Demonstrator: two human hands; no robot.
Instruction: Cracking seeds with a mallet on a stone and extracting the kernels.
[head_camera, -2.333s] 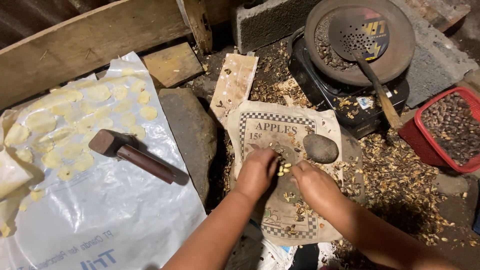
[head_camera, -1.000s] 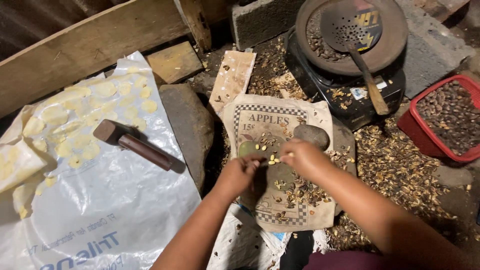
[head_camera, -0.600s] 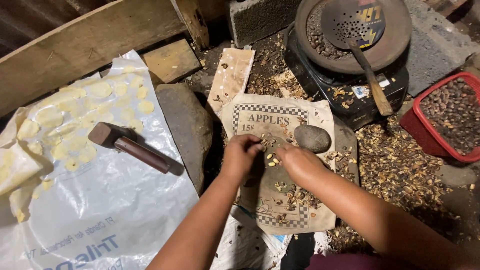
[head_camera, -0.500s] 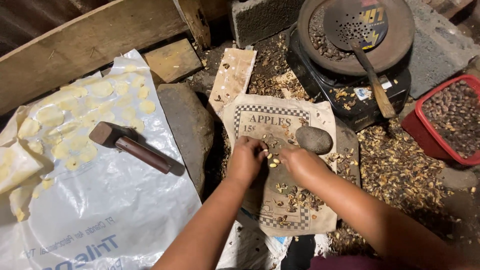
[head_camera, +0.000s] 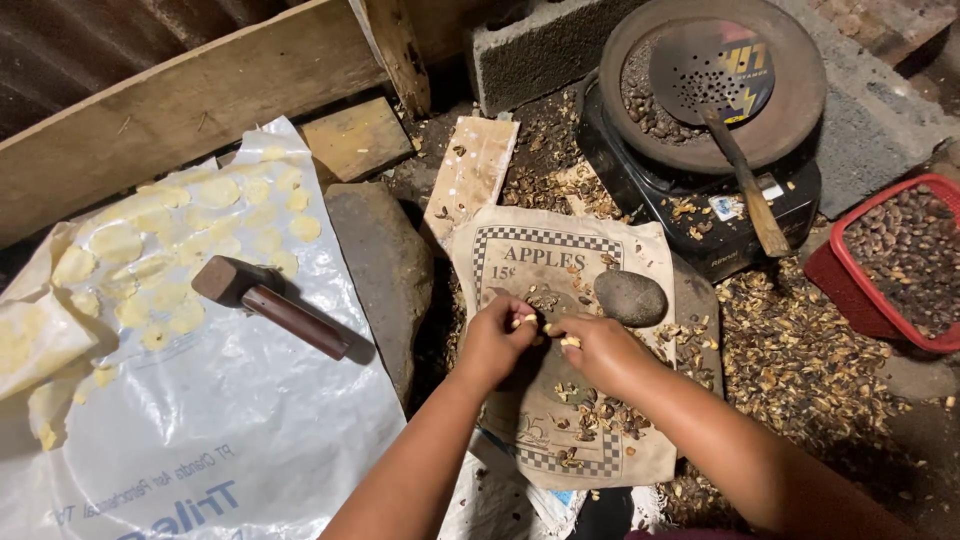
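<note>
Hands meet over the printed cloth (head_camera: 560, 420): my left hand (head_camera: 497, 340) pinches a pale kernel (head_camera: 523, 320) in a closed grip, my right hand (head_camera: 597, 350) pinches another kernel (head_camera: 570, 342). Just right lies a grey stone (head_camera: 630, 297); a mallet (head_camera: 270, 305) lies far left.

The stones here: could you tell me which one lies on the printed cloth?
The small rounded grey stone, just beyond the right hand; the large flat stone lies left, off the printed cloth.

Two bare forearms, no sleeves, unadorned.
</note>
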